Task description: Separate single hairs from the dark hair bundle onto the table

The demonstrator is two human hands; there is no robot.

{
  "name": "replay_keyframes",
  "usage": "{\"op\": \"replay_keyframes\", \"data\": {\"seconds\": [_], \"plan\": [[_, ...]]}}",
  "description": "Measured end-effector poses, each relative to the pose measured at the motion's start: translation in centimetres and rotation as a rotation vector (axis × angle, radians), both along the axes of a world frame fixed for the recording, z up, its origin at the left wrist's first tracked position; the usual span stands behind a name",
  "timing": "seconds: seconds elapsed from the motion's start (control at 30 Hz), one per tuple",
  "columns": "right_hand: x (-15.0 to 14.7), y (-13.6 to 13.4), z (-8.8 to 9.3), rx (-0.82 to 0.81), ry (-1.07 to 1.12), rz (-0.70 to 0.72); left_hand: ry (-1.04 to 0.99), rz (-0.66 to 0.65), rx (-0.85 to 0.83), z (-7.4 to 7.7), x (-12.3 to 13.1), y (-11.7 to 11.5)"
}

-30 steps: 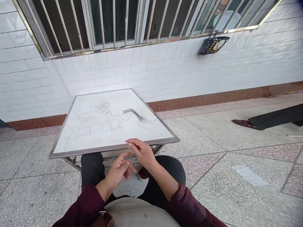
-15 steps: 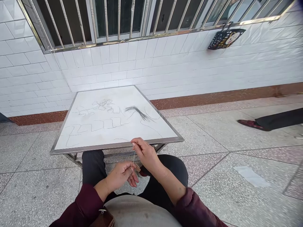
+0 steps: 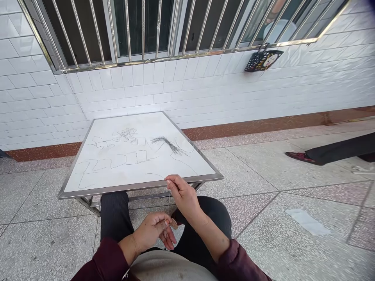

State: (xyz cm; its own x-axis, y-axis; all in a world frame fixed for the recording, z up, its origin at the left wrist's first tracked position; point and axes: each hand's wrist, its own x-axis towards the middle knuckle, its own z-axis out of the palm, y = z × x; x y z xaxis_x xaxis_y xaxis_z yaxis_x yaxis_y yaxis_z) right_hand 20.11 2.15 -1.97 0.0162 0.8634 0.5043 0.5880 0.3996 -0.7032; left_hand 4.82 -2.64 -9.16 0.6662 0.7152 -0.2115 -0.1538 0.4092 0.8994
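My right hand (image 3: 181, 193) pinches the upper end of a thin pale strand (image 3: 169, 203) just at the near edge of the small white table (image 3: 88, 186). My left hand (image 3: 156, 230) sits lower, over my lap, its thumb and fingers closed on the strand's lower end. The strand runs nearly straight up between the two hands. On the tabletop lie a dark bundle of hair (image 3: 170, 143) and long single hairs (image 3: 123, 158) laid out in winding lines.
A white tiled wall (image 3: 205, 89) and a barred window (image 3: 140, 27) stand behind the table. A patterned bag (image 3: 263, 59) hangs from the sill. Another person's leg and shoe (image 3: 322, 155) stretch in from the right on the speckled floor.
The hands, close together a second ago, have drawn apart: my left hand dropped toward my lap and my right stayed at the table edge, stretching the strand between them.
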Motion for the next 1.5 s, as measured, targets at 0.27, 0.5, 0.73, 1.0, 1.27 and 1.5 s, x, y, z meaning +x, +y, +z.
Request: {"op": "replay_keyframes", "data": {"seconds": [0.27,0.5,0.73,1.0,1.27,1.5], "plan": [[1.3,0.3,0.3,0.069,-0.040,-0.084,0.168,0.010,-0.039,-1.4,-0.8,0.7],[1.2,-0.1,-0.2,0.129,-0.164,0.084,0.152,0.558,0.120,1.8,-5.1,3.3],[-0.4,-0.2,-0.7,0.134,-0.264,0.333,0.214,0.549,0.346,7.0,-6.9,3.2],[-1.2,-0.4,-1.5,0.070,-0.212,0.376,0.244,0.490,0.378,6.8,-6.6,2.9],[-0.7,-0.2,-1.5,0.034,-0.185,0.223,0.192,0.591,0.333,6.5,-7.5,2.9],[0.3,-0.1,-0.9,0.096,-0.216,0.195,0.236,0.718,0.354,7.0,-8.4,3.1]]}}
